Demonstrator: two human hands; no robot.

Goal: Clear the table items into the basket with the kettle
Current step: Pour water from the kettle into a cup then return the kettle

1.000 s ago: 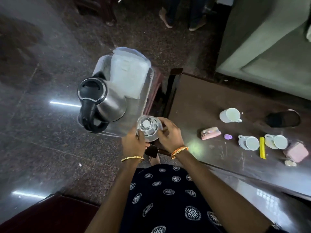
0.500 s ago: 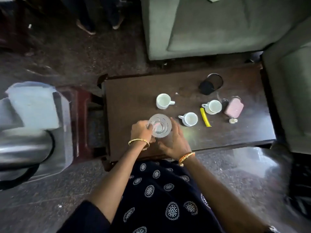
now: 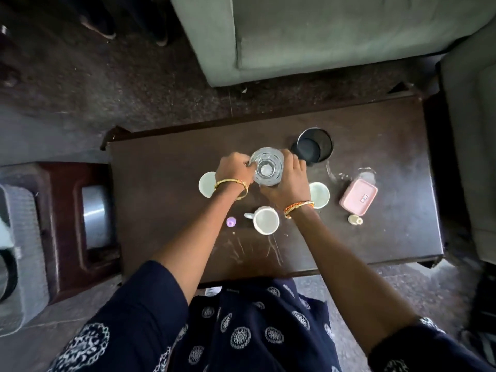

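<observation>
**Glass held over the table between 2 hands**

Over the middle of the table I hold a clear glass upright with both hands, probably to keep it steady. My left hand curls closed on its left wall and my right hand wraps its right and near side. The glass sits between my fingers, rim facing up. 3 white cups and a pink box remain. I judge the basket at far left is the destination.
</observation>
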